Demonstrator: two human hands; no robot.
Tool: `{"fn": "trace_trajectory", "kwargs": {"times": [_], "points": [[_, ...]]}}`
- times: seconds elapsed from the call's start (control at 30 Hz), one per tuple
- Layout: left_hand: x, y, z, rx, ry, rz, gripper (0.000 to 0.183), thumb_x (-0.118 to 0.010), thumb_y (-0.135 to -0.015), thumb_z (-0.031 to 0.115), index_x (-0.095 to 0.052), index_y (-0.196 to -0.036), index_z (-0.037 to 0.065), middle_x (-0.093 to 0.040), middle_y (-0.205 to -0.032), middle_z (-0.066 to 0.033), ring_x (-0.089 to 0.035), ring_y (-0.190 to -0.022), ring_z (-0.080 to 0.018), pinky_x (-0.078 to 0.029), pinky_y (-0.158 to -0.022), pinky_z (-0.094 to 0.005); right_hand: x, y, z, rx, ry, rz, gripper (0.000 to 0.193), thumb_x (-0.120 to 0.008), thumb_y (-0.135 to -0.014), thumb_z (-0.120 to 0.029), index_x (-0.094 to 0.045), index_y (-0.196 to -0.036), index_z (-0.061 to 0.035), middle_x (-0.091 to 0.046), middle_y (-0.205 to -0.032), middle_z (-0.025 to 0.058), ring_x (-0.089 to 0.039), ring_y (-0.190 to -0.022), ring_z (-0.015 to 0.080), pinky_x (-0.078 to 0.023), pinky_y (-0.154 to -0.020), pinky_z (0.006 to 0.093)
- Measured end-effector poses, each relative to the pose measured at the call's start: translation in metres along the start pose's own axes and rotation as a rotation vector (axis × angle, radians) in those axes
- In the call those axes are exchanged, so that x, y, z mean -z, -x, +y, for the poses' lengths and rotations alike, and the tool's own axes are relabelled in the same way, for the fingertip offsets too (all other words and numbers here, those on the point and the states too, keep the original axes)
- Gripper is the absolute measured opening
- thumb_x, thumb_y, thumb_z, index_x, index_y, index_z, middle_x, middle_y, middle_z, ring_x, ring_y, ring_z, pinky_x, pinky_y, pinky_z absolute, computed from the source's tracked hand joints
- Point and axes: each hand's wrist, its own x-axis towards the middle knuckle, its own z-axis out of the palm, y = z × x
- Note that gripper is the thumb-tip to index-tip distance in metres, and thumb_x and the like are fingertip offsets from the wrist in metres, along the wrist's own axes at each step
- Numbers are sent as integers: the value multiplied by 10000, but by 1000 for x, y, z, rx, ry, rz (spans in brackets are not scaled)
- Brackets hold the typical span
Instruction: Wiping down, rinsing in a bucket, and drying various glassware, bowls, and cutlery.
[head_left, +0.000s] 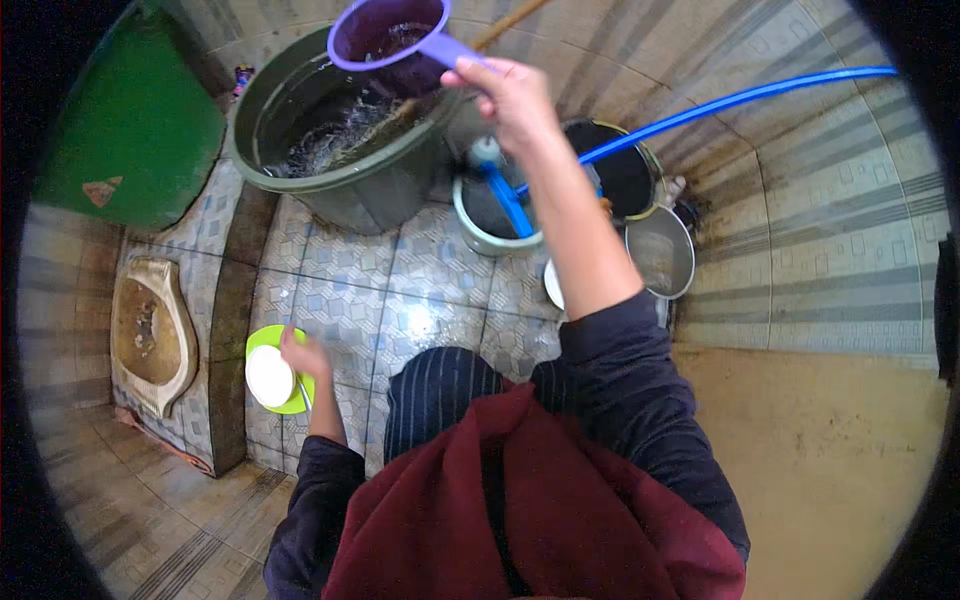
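Observation:
My right hand (510, 95) is closed round the handle of a purple water dipper (455, 48), which hangs over a big dark green tub (350, 190). Rippled water (345, 135) shows inside that tub. Low on the left, my left hand (306, 358) grips the right rim of a white bowl (268, 378). Beneath the bowl is a lime green plate (292, 404), and a thin spoon-like handle (305, 395) shows beside it. Whether the plate rests on the floor I cannot tell.
Ahead stand a pale bucket (490, 243) with a blue-handled tool, a black bucket (625, 180) and a metal pot (665, 250). A blue hose (740, 100) crosses from the right. A squat toilet (155, 335) sits on a raised step at left, below a green panel (140, 130).

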Motion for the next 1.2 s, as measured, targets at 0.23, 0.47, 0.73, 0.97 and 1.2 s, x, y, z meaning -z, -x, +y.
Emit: {"fn": "trace_trajectory", "kwargs": {"times": [0.23,0.47,0.73,0.97,1.2], "points": [[-6,13,290,-534,1030,-1441,238,-515,-737,87,-550,-968,46,-575,-963,-97,-563,-835,-201,-435,-749,-302,88,104,-80,-23,191,151,245,-590,-757,-175,-595,-898,26,-628,-751,54,-360,-405,7,-263,-369,137],[-69,96,487,-1449,-136,-1493,293,-564,-635,291,-643,-782,50,-605,-904,-135,-581,-814,-290,-450,-706,-370,147,221,-70,-234,382,492,228,-591,-749,-147,-572,-887,33,-623,-719,57,-361,-386,-3,-252,-345,130],[-165,236,452,-754,218,-1439,304,-570,-625,278,-635,-777,22,-599,-898,-158,-580,-806,-301,-452,-692,-376,200,309,-36,-406,332,744,185,-585,-762,-102,-594,-895,27,-622,-725,44,-422,-430,8,-329,-364,142],[-248,242,412,-565,306,-1371,349,-592,-612,206,-598,-857,-43,-589,-887,-206,-586,-765,-293,-458,-654,-362,211,317,-27,-455,306,685,175,-582,-765,-104,-598,-887,20,-620,-728,40,-426,-434,9,-335,-367,150],[-165,191,441,137,968,-1269,369,-589,-702,247,-490,-959,0,-563,-805,-101,-532,-742,-181,-408,-702,-327,213,317,-21,-407,446,739,162,-608,-744,-119,-610,-834,15,-604,-677,22,-421,-440,15,-349,-383,170]]}}
